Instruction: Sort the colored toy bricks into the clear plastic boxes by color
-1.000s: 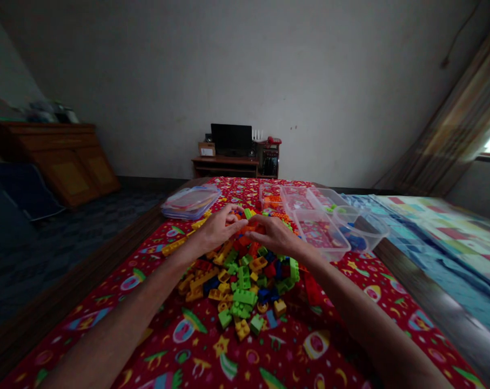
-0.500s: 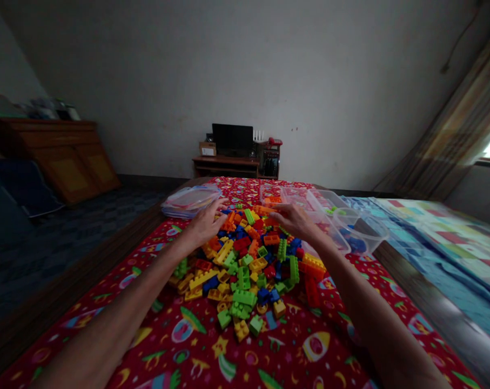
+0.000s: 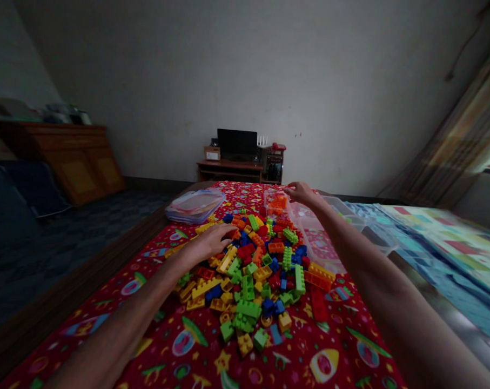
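Observation:
A heap of toy building bricks [image 3: 248,289] in yellow, green, blue, red and orange lies on a red patterned cloth [image 3: 147,319]. My left hand [image 3: 212,241] is low over the heap's far left side, thumb and fingers apart beside orange bricks. My right hand [image 3: 302,193] reaches past the heap, above the clear plastic boxes on the right. Its fingers point left, slightly apart, with nothing visible between them. Just below and left of them, orange bricks [image 3: 277,203] sit in a clear box [image 3: 268,195].
Stacked clear lids [image 3: 196,205] lie at the far left of the cloth. More clear boxes [image 3: 320,237] stand on the right, partly behind my right forearm. Beyond the table's right side is a bed [image 3: 427,243]. A desk with a monitor [image 3: 237,145] stands against the wall.
My right hand has moved from the heap's far edge, forward and right, to above the boxes. My left hand has come slightly nearer, lower onto the bricks. The view has shifted a little.

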A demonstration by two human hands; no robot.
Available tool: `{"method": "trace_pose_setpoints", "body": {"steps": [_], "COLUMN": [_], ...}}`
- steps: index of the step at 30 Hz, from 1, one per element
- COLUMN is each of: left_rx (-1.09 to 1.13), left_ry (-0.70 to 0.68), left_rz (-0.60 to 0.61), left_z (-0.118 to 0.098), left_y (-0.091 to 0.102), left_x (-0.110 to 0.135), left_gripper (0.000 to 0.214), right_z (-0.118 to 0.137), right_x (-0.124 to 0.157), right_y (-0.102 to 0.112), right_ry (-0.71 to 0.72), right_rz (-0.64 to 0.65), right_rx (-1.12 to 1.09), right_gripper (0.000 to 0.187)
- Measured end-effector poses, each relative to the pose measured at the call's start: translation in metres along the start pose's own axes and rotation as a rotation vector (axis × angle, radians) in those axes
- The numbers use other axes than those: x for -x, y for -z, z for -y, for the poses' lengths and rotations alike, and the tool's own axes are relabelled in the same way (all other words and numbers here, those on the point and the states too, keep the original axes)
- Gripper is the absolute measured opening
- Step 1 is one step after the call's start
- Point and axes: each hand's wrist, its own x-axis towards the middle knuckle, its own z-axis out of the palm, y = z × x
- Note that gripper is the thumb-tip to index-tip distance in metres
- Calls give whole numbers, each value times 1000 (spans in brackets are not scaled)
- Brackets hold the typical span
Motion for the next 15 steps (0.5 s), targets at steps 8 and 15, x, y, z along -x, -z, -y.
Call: {"method": "trace_pose_setpoints", "body": {"steps": [8, 15], "left_rx": [-36, 14], "left_ry": [-6, 71], "left_rz": [-77, -194], "left_z": [3, -3], "left_y": [-2, 9], "left_x": [-5, -5], "left_gripper": [24, 19], "right_z": [13, 36], "right_x": [57, 110], "right_y": [-2, -15], "right_ry": [204, 388], "right_rz": [9, 106], "right_rx": [-210, -221], "right_gripper": [28, 26]}}
